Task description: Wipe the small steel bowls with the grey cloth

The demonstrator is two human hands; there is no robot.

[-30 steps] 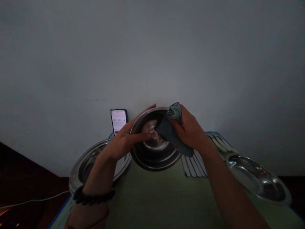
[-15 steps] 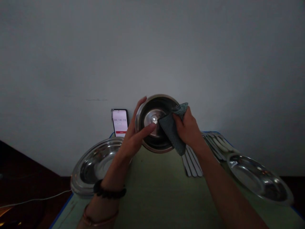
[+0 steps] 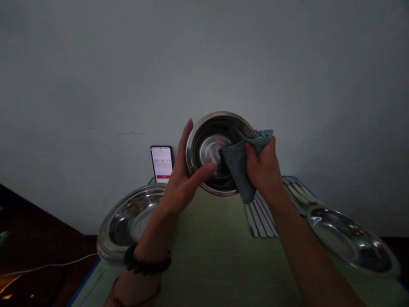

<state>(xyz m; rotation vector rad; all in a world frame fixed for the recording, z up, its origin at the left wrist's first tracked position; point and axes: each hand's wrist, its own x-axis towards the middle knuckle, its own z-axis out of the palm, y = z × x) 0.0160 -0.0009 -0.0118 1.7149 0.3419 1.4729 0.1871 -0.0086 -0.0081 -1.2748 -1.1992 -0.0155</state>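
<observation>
A shiny metal bowl [image 3: 212,147] is held up above the table, tilted so its inside faces me. My left hand [image 3: 185,179] grips it from the left, thumb over the inner side and fingers behind the rim. In my right hand [image 3: 263,168] a grey-green cloth [image 3: 238,164] is pinched, draped over the bowl's right rim and hanging down into it. Part of the bowl's right side is hidden behind the cloth.
A larger metal basin [image 3: 116,234] stands at the left, partly behind my left forearm. A phone [image 3: 162,164] showing a timer leans on the wall. Several metal cutlery handles [image 3: 260,219] lie right of centre. An oval metal dish [image 3: 351,243] sits at the right of the green table [image 3: 217,264].
The bowl and both hands have shifted slightly up and to the right. My right hand with the cloth has moved further right, toward the bowl's outer rim.
</observation>
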